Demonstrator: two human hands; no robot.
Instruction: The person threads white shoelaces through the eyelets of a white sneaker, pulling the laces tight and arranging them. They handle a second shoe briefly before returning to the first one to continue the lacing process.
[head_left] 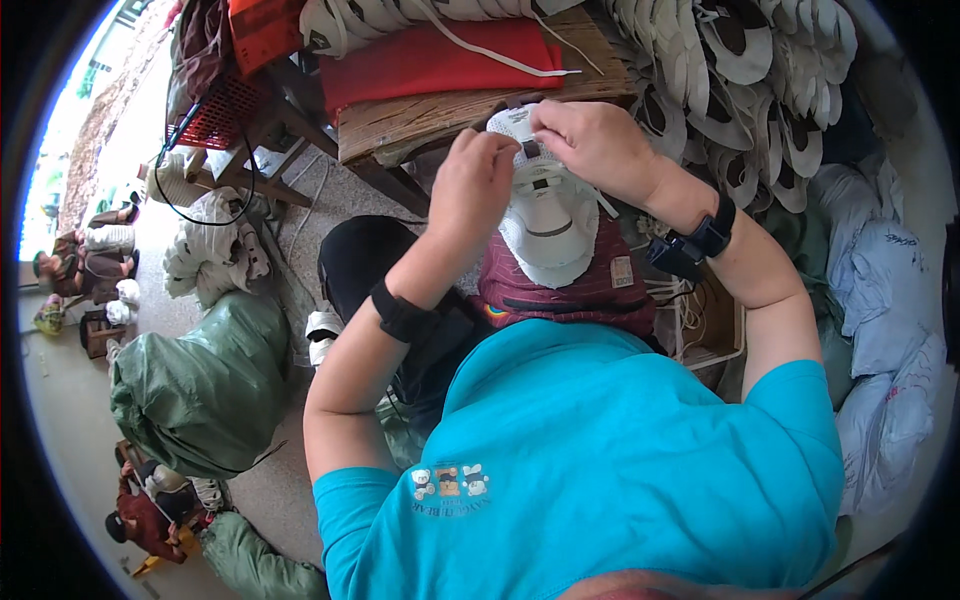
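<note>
Extending bodyward from between pinched left hand and right hand, grasp unclear: white shoe.

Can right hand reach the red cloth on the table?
Likely yes: the red cloth lies just beyond the right hand, its near part mostly uncovered, though that hand is at the white shoe.
</note>
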